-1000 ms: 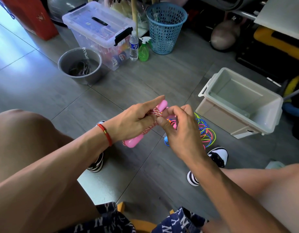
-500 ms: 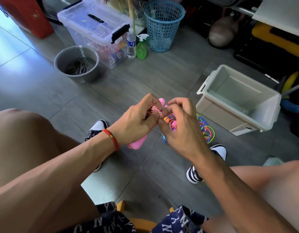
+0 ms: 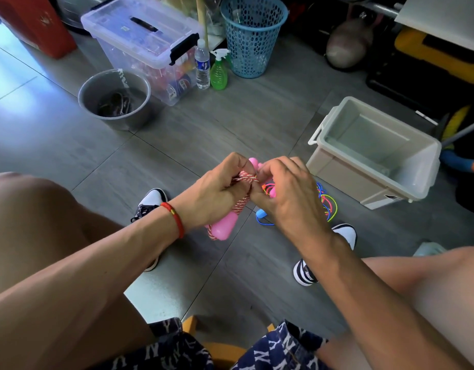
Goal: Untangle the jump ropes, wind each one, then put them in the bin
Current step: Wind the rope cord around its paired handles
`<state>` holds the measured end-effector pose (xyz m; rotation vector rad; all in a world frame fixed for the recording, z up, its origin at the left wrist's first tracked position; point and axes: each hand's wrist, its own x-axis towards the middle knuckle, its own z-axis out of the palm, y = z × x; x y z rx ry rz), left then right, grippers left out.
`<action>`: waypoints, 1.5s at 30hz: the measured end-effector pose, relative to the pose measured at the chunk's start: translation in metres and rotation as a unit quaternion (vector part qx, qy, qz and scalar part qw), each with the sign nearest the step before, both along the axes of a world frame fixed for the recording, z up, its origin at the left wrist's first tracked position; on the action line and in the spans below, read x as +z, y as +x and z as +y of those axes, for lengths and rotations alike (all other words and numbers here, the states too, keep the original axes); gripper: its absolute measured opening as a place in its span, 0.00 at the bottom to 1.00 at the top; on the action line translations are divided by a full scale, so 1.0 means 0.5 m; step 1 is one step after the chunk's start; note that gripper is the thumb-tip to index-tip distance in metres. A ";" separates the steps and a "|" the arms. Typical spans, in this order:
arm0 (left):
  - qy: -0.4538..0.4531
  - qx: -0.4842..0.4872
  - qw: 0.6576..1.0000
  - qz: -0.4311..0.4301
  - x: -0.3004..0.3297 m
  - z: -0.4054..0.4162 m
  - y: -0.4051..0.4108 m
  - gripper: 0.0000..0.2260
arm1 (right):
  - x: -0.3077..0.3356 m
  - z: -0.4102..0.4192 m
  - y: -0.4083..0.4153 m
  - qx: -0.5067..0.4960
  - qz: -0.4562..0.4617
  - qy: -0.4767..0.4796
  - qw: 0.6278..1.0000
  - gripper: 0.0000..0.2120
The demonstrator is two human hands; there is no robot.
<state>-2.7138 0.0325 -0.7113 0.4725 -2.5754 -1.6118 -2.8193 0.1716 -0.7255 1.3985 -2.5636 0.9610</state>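
Note:
I hold a jump rope with pink handles (image 3: 223, 227) and a red-and-white braided cord (image 3: 246, 180) in mid-air between my knees. My left hand (image 3: 214, 196) grips the handles with the cord wound round them. My right hand (image 3: 286, 194) pinches the cord's end right beside the left fingers. A second, multicoloured jump rope (image 3: 327, 202) with a blue handle (image 3: 260, 214) lies in a loose tangle on the floor below my right hand, partly hidden by it. The open beige bin (image 3: 406, 188) stands on the floor to the right, with nothing visible inside.
A grey bucket (image 3: 89, 102) holding dark items stands far left. Behind it are a clear lidded storage box (image 3: 139, 36), a water bottle (image 3: 202, 68), a green spray bottle (image 3: 219, 72) and a blue mesh basket (image 3: 253, 38). My shoes (image 3: 348, 235) rest near the rope pile.
My left fingers have curled tighter round the handles and cord. Both hands have drawn closer together, and the pink handles now tilt more steeply downward.

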 end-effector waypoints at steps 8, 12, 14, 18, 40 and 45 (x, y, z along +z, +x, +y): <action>-0.045 -0.005 0.999 0.023 0.007 -0.011 -0.001 0.06 | 0.002 0.007 0.010 0.004 0.050 0.020 0.999 0.11; -0.066 -0.020 0.997 0.027 0.012 -0.013 -0.008 0.06 | 0.003 0.005 0.015 0.010 0.009 0.014 1.000 0.13; -0.070 -0.017 0.997 0.033 0.011 -0.015 -0.005 0.06 | 0.000 0.005 0.010 0.032 -0.025 -0.005 0.999 0.12; -0.109 -0.019 0.992 0.062 0.010 -0.013 0.000 0.07 | -0.006 0.007 -0.001 0.046 -0.136 -0.044 0.989 0.06; -0.047 -0.020 0.998 0.025 0.022 -0.001 -0.015 0.16 | 0.016 0.002 -0.007 -0.051 -0.514 -0.168 0.840 0.08; -0.031 0.005 0.999 0.012 0.016 -0.014 0.001 0.20 | 0.000 -0.001 -0.009 0.000 -0.372 -0.058 0.926 0.11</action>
